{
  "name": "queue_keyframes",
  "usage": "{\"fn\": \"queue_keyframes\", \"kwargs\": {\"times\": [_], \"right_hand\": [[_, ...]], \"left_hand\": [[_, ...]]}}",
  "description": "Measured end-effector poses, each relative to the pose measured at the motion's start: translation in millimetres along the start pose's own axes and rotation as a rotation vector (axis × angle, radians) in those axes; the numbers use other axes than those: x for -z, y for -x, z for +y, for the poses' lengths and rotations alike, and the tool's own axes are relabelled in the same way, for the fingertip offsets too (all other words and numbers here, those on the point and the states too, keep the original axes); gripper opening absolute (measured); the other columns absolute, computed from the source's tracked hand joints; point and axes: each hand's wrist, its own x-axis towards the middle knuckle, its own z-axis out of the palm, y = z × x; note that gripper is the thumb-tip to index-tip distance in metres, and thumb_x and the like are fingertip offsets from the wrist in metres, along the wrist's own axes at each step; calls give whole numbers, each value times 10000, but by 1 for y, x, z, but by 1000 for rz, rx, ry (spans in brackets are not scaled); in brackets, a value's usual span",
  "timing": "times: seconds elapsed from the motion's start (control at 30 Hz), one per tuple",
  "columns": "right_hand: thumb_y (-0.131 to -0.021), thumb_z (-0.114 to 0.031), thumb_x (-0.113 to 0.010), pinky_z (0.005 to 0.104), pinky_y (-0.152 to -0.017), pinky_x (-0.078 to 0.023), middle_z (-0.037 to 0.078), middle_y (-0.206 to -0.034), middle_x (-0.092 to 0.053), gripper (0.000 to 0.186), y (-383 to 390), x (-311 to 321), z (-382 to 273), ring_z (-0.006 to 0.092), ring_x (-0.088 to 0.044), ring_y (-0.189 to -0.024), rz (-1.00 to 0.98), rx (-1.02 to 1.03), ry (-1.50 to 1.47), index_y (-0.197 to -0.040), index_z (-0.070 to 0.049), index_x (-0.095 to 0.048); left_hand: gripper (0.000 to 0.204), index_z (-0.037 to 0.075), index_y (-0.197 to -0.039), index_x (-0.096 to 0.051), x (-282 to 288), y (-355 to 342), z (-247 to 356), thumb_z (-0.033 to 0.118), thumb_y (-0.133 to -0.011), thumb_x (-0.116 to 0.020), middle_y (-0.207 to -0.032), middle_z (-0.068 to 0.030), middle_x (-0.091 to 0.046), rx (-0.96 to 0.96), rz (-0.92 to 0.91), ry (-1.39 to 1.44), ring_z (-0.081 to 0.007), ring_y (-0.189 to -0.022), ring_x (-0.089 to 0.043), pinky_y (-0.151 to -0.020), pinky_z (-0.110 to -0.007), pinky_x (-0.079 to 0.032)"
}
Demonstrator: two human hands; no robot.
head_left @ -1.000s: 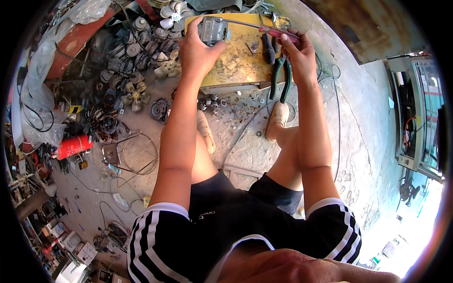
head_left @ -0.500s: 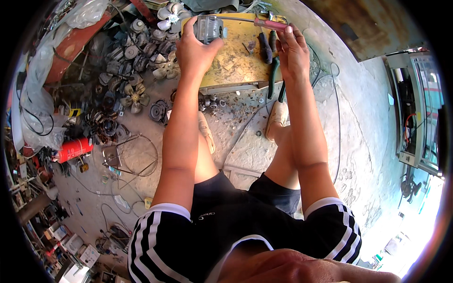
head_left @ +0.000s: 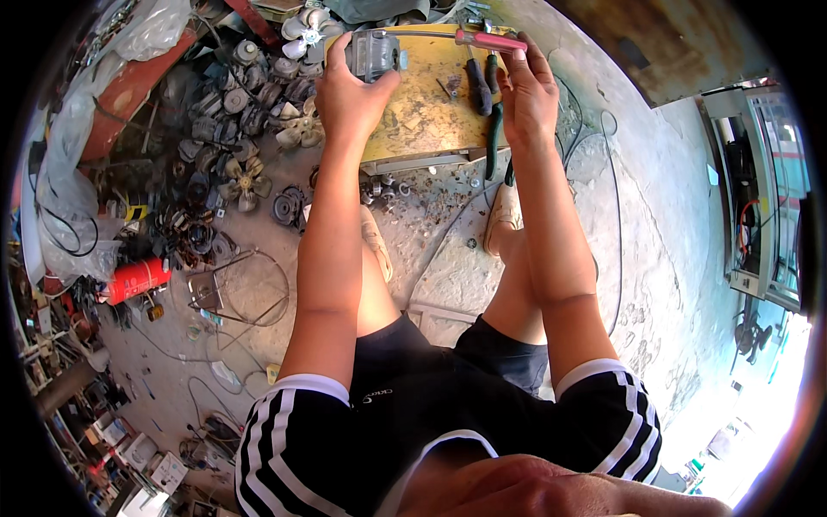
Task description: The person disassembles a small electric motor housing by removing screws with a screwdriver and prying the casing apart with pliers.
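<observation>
My left hand grips a small grey motor at the far left of a worn yellow low table. Thumb and fingers lie around its sides. In my right hand is a screwdriver, held by the end of its red handle between thumb and fingers. Its long shaft points left, level, with the tip at the motor; exact contact is too small to tell. Close to my right hand lie a dark-handled tool and green-handled pliers. A few small bits rest mid-table.
A heap of old motors and fan blades covers the floor at left. A red cylinder and a wire loop lie nearer. To the right run a black cable and a glass-fronted cabinet. My feet flank scattered debris.
Both hands have shifted slightly left, the motor and screwdriver with them. The right fingers now sit nearer the handle's end. Both holds remain.
</observation>
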Motion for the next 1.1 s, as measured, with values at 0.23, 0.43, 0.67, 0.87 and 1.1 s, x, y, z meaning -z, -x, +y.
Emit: {"fn": "queue_keyframes", "kwargs": {"times": [0.23, 0.43, 0.67, 0.87, 1.1], "right_hand": [[-985, -328, -618, 351, -917, -447, 15, -1203, -628, 410, 5, -1, -6, 148, -580, -1138, 18, -196, -48, -1339, -130, -557], [-987, -300, -617, 385, -935, -477, 31, -1201, -633, 427, -8, 14, 6, 171, -610, -1108, -112, -29, -91, -1360, -110, -535], [-1010, -198, -577, 301, -955, -461, 73, -1211, -628, 424, 4, 1, -9, 170, -604, -1136, 33, -216, -124, -1397, -57, -478], [-999, -284, -599, 390, -973, -466, 36, -1218, -615, 455, -4, 8, 2, 169, -605, -1109, -60, -16, -73, -1396, -90, -494], [-992, -183, -607, 341, -977, -483, 93, -1227, -617, 389, 0, 4, -7, 172, -604, -1135, 47, -202, -78, -1346, -46, -525]], "left_hand": [[780, 103, -1334, -524, -1, 1, -3, 317, -629, -778, -1096, -188, -696, 2, -18, -5, -379, -995, -662, -877, -438, -517], [787, 117, -1347, -518, -5, 1, -4, 334, -636, -774, -1165, -169, -672, -20, -29, -27, -397, -1035, -603, -910, -462, -488], [798, 108, -1351, -516, -3, 1, -4, 334, -634, -785, -1131, -174, -685, 1, -28, -32, -360, -1015, -639, -890, -427, -502], [789, 91, -1347, -515, -5, 1, -6, 332, -645, -784, -1070, -181, -705, -57, 5, -66, -308, -953, -690, -841, -381, -524], [787, 83, -1344, -515, -5, 1, -4, 326, -646, -783, -1065, -181, -707, -37, -5, -31, -304, -954, -691, -841, -376, -524]]}}
